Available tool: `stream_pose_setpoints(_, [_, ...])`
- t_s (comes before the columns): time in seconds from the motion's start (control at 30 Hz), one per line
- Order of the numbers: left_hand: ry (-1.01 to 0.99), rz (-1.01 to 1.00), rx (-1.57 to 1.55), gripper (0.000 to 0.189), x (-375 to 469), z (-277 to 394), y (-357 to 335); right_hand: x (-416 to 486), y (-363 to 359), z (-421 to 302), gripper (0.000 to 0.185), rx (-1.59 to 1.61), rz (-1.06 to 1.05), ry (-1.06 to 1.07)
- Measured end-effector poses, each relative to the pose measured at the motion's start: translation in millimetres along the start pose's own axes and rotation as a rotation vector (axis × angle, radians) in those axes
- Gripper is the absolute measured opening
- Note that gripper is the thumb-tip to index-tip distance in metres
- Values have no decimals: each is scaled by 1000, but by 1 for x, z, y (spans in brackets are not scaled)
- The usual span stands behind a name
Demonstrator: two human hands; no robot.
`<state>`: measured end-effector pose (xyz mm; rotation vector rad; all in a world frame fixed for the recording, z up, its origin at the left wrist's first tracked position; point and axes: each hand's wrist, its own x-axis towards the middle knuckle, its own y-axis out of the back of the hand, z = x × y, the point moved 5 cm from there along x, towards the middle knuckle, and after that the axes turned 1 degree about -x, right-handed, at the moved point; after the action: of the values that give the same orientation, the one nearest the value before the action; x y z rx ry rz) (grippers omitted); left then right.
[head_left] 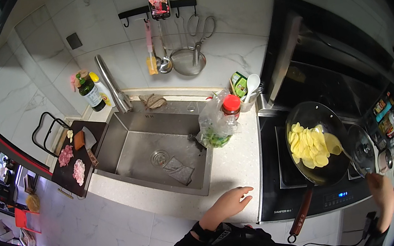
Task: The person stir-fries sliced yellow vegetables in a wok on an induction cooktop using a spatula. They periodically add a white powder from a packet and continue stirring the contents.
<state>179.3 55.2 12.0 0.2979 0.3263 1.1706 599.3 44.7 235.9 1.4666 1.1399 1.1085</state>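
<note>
My left hand (237, 199) hangs over the front edge of the pale counter (194, 200), holding nothing, its fingers slightly bent and apart. At the right, my right hand (379, 187) is closed on the handle end of a metal spatula (347, 155). The spatula's head lies among yellow slices, which look like potato (308, 144), in a black wok (329, 175). This wok stands on the black cooktop (279, 202), its wooden handle (303, 210) pointing towards me. Just right of the wok is a glass lid (362, 147), partly behind the spatula.
Left of the cooktop are a plastic bag with greens (217, 131), a red-lidded jar (231, 104) and a steel sink (138, 144) holding a grey cloth (179, 170). Farther left, a dark board (62, 177) bears a cleaver (89, 138) and chopped meat (78, 172). Utensils hang on the wall.
</note>
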Motion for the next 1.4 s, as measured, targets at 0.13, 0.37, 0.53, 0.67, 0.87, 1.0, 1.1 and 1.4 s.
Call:
stream_pose_setpoints(0.13, [-26, -13, 0, 34, 2, 2, -4, 35, 12, 47, 39, 17, -258, -292])
stream_pose_setpoints(0.37, [-23, 5, -13, 34, -1, 0, -10, 69, -6, 83, 43, -29, -524, -586])
stream_pose_setpoints(0.53, [-1, 9, 8, 34, -4, 0, -10, 66, -81, 80, 33, 398, -405, -487])
stream_pose_setpoints(0.67, [6, 22, 10, 33, -6, 2, -8, 60, -82, 59, 20, 300, -189, -146])
stream_pose_setpoints(0.87, [-9, 23, 8, 34, -4, 8, -9, 29, -18, 33, 20, 159, -60, 47])
stream_pose_setpoints(1.0, [-23, 9, 17, 33, -2, 6, -12, 25, 1, 40, 23, 37, -131, -40])
stream_pose_setpoints(1.1, [-21, 10, -6, 33, -2, 6, -13, 32, 6, 50, 38, -78, -193, -118])
stream_pose_setpoints(1.4, [8, 37, -27, 32, -9, 8, -6, 29, -70, 84, 41, 366, -701, -546])
